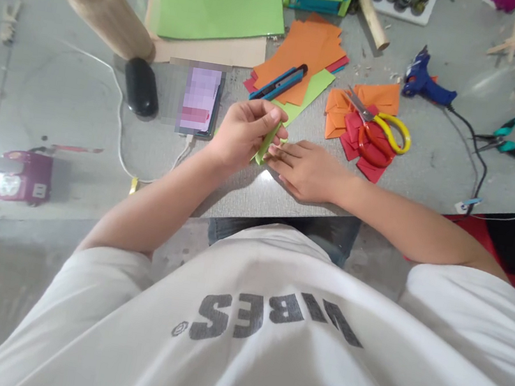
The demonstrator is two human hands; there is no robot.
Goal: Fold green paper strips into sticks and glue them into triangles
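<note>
A narrow folded piece of green paper [267,144] stands up on edge, pinched between the thumb and fingers of my left hand [246,132]. My right hand [313,172] lies beside it on the table, its fingers stretched out and their tips against or very near the paper; exact contact is hard to make out. Just beyond my hands a blue utility knife [278,82] rests on orange paper sheets [300,54], with a flat green paper piece [313,95] below them. Scissors [380,131] with red and yellow handles lie on folded red and orange papers [338,113] to the right.
A phone [202,99] on a white cable and a black mouse [142,87] are left of my hands. Behind are a wooden cylinder [104,5] and a large green sheet [218,0]. A blue glue gun [427,79] and teal-handled pliers [512,137] lie right.
</note>
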